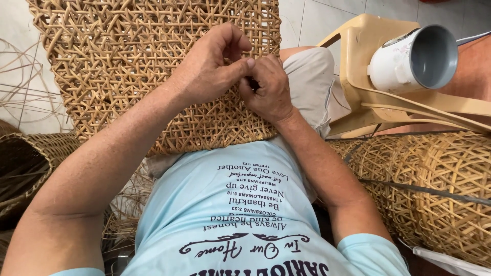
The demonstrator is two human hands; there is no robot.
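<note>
Working the open-weave rattan panel (153,66) that rests on my lap, I keep my left hand (212,64) pinched shut on a strand, my right hand (268,89) curled closed against the weave beside it, and should pull evenly, judging tension by feel.

This looks like a home basket-weaving workspace on a pale tiled floor (327,20). Woven cane baskets (434,189) crowd both sides, loose rattan strips (23,87) lie about — and a plastic chair (368,66) holds a white mug (409,61).
</note>
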